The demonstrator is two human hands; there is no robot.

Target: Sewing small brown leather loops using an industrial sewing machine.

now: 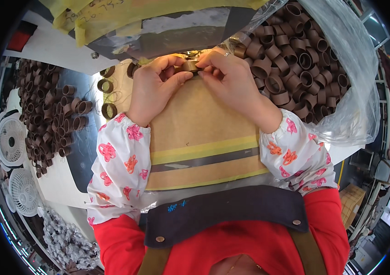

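At top centre of the frame, our left hand (154, 87) and right hand (231, 75) pinch one brown ring (189, 66) against the machine; we judge steady, even fingertip pressure keeps it aligned.

Matt brown ring (190, 66), glossy plastic bag (355, 82)
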